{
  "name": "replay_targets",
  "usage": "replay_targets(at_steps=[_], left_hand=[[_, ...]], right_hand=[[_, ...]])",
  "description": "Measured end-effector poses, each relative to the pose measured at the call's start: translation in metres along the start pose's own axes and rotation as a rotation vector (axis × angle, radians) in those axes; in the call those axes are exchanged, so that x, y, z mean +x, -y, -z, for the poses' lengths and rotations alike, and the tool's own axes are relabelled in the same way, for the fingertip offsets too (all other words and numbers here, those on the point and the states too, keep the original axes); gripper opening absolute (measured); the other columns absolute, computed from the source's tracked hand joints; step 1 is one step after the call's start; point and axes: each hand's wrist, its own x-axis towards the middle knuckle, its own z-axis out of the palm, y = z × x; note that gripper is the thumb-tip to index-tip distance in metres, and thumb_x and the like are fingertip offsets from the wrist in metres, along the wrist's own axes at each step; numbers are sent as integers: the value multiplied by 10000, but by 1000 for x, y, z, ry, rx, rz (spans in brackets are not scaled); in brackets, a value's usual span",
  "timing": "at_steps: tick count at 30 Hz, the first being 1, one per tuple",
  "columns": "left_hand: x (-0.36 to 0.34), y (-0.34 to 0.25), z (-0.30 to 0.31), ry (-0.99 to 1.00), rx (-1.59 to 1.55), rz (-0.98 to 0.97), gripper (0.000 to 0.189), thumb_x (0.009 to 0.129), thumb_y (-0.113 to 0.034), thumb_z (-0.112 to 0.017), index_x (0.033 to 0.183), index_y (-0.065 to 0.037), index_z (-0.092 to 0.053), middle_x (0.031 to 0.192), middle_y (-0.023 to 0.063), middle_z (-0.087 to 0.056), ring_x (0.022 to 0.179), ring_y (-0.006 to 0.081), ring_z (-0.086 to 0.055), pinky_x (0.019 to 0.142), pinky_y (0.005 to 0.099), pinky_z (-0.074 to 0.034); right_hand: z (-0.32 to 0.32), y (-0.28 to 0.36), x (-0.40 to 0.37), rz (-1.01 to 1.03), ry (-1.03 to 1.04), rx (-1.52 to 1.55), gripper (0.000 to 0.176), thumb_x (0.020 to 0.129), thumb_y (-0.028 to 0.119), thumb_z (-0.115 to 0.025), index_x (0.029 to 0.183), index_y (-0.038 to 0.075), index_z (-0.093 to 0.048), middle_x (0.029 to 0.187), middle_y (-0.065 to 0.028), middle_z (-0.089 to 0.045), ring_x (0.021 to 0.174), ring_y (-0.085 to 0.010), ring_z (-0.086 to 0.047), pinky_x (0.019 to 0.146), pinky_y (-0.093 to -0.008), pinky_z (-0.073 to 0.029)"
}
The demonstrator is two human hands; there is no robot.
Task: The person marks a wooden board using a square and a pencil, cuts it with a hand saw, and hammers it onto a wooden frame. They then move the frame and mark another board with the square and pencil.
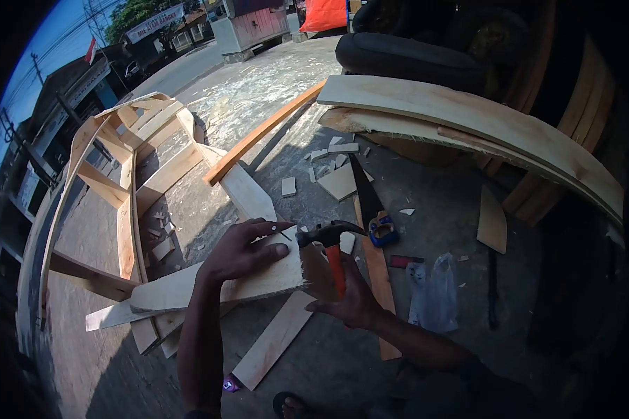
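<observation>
My left hand lies on a pale wooden board, its thumb and fingers close around a thin nail near the board's right end. In my right hand is a claw hammer with an orange handle, my fingers wrapped round the grip. The dark hammer head is just right of the nail, apart from it. Under and beside the board sit other boards of a curved wooden frame.
A handsaw, wood offcuts, a plastic bag and a long plank lie on the concrete ground. Long curved boards rest at upper right near a dark seat. A loose board lies in front.
</observation>
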Motion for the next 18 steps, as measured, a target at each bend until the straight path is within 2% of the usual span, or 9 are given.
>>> replay_targets(at_steps=[1, 2, 4, 7, 10, 11, 16, 18], left_hand=[[2, -4, 3, 66, 1, 120, 499, 907, -387, -712, 1307, -92, -666, 1183, 172, -696, 1058, 253, -671, 914, 394, -499], [6, -5, 6, 83, 11, 120, 499, 907, -387, -712, 1307, -92, -666, 1183, 172, -696, 1058, 253, -671, 914, 394, -499], [9, -3, 8, 171, -132, 229, 507, 910, -395, -713, 1288, -61, -671, 1154, 173, -690, 1029, 220, -642, 916, 381, -481], [14, 11, 10, 170, -92, 173, 493, 921, -383, -709, 1262, -29, -678, 1108, 161, -690, 973, 190, -614, 916, 357, -462], [16, 9, 14, 204, -138, 236, 460, 938, -358, -699, 1234, -7, -686, 1073, 159, -688, 949, 189, -601, 917, 348, -450], [18, 18, 13, 186, -167, 187, 342, 929, -209, -698, 1210, -14, -697, 965, 39, -698, 882, 97, -591, 800, 294, -465], [18, 15, 12, 203, -244, 234, 341, 923, -179, -700, 1207, 10, -693, 939, 34, -708, 886, 88, -597, 814, 282, -473], [19, 13, 14, 199, -253, 241, 343, 921, -168, -700, 1211, 15, -691, 933, 34, -710, 888, 84, -599, 818, 276, -476]], right_hand=[[-7, -5, -1, -21, 1, 61, 991, 712, 286, -921, 1449, 16, -316, 1382, -158, -390, 1284, -292, -474, 1049, -426, -434], [-13, -9, 0, -37, 4, 117, 1020, 707, 283, -924, 1463, 20, -292, 1371, -161, -399, 1339, -304, -426, 1104, -431, -390], [-20, -13, 0, -63, -4, 123, 1023, 709, 267, -921, 1468, 23, -279, 1380, -160, -395, 1326, -302, -446, 1083, -430, -415], [-23, -12, 1, -146, -8, 198, 993, 721, 249, -911, 1462, 21, -289, 1375, -153, -398, 1312, -292, -459, 1071, -426, -425], [-18, -11, 0, -121, -7, 177, 956, 735, 226, -898, 1453, 20, -300, 1339, -148, -421, 1289, -281, -476, 1055, -426, -438], [-17, -11, 0, -110, 4, 195, 939, 740, 225, -894, 1446, 20, -310, 1316, -147, -435, 1277, -283, -486, 1052, -427, -440], [-18, -11, -6, -93, -10, 118, 848, 764, 209, -868, 1416, 16, -361, 1240, -147, -473, 1208, -289, -535, 996, -426, -474], [-25, -14, -9, -33, -65, -1, 706, 788, 205, -816, 1334, -3, -420, 1177, -187, -480, 1101, -349, -565, 930, -467, -475]])
